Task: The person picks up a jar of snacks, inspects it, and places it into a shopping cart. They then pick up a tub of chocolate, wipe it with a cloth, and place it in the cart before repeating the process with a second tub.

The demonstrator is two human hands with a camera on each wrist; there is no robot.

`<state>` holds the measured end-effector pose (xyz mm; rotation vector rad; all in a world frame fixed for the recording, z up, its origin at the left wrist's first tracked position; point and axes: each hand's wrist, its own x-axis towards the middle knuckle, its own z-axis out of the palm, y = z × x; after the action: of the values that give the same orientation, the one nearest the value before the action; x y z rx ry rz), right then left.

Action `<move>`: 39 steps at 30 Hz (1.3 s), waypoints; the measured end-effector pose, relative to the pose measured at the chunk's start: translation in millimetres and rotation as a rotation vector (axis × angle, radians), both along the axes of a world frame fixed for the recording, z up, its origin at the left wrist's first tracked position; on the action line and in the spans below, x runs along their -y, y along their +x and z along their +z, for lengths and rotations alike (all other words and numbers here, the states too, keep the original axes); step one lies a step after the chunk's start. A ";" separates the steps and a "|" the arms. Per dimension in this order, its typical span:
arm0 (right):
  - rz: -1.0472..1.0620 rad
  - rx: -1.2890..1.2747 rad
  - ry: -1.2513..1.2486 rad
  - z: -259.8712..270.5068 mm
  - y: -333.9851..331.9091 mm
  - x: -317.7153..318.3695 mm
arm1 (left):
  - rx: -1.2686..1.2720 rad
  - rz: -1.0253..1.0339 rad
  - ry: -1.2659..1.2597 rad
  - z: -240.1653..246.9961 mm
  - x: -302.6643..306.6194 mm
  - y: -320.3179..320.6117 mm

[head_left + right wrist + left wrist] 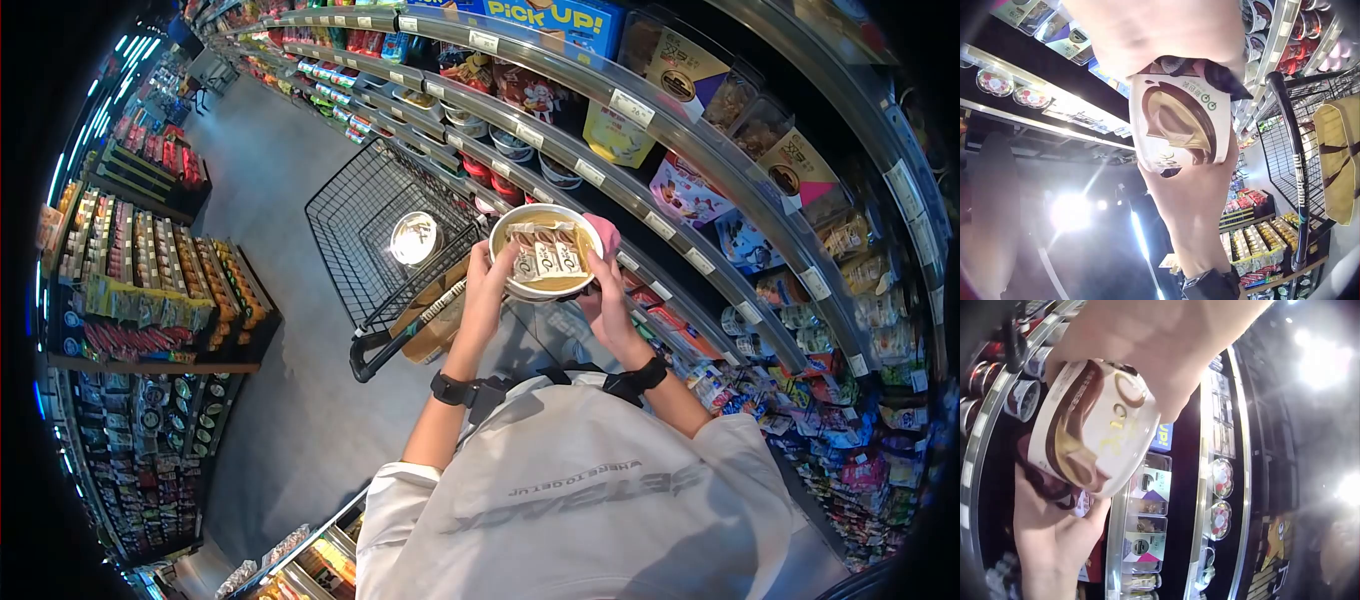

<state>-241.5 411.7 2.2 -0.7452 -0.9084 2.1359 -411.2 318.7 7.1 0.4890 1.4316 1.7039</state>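
Observation:
Both hands hold a round white tub in front of the chest in the head view. Through its top show several white-and-brown wrapped snacks [547, 250]. My left hand [484, 288] grips the tub's left side, thumb up by the rim. On the other side my right hand [608, 305] grips it, thumb at the rim. The tub's side [1110, 428] bears brown swirls and gold lettering in the left wrist view; chocolate artwork covers the tub [1179, 122] in the right wrist view. A pink thing [603, 235] shows behind the right rim.
A black wire shopping cart [345, 215] stands ahead to the left, with a similar white tub [415, 238] inside. A brown paper bag [428, 335] hangs by its handle. Packed shelves [560, 150] run along the right, and a display stand [170, 290] stands across the grey aisle floor [270, 220].

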 end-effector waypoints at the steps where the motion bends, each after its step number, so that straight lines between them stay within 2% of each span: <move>1: 0.022 0.007 0.030 -1.7 -0.1 -1.7 | 0.037 -0.011 0.022 2.1 2.3 -2.4; 3: 0.062 0.026 0.085 -6.0 7.0 -6.3 | 0.029 -0.065 0.035 8.6 6.6 -9.4; 4: 0.134 0.053 0.013 -5.4 13.5 -12.0 | -0.016 -0.107 0.027 12.9 8.8 -15.2; 8: 0.507 0.081 0.180 -1.5 15.1 -19.6 | -0.147 -0.373 -0.013 31.7 11.2 -20.0; 10: 0.478 0.107 0.152 5.0 12.8 -12.5 | -0.075 -0.485 -0.022 38.4 11.8 -18.0; 13: 0.392 0.103 0.156 -4.7 11.6 -16.6 | -0.186 -0.339 -0.187 37.7 14.5 -9.4; 14: 0.334 0.073 0.112 -9.5 10.3 -18.4 | -0.134 -0.353 -0.134 39.8 15.9 -4.2; 16: 0.191 -0.011 0.030 -3.3 7.8 -14.2 | -0.191 -0.322 -0.026 29.6 14.4 10.3; 20: -0.022 0.095 0.405 4.3 1.1 -8.0 | -0.126 -0.290 0.075 26.2 9.1 17.6; 23: -0.139 0.083 0.509 -5.3 -1.5 -5.0 | -0.146 -0.308 0.071 29.5 9.6 15.4; 26: -0.112 0.076 0.489 0.3 5.2 -4.1 | -0.200 -0.362 0.098 41.8 11.6 9.3; 29: 0.017 0.067 0.552 14.8 14.9 -5.3 | -0.203 -0.444 0.106 51.8 15.4 -4.7; 30: 0.064 0.134 0.619 21.5 19.2 -6.3 | -0.197 -0.473 0.103 54.6 16.3 -8.3; 34: 0.032 0.157 0.688 13.3 20.2 -10.9 | -0.168 -0.545 0.090 67.1 17.7 -8.7; 39: -0.044 0.176 0.732 12.8 19.1 -11.0 | -0.171 -0.512 0.127 63.4 16.9 -4.4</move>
<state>-222.3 422.7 14.9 -0.5587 -1.6177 1.5301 -415.6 301.8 70.5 0.9981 1.1842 1.3629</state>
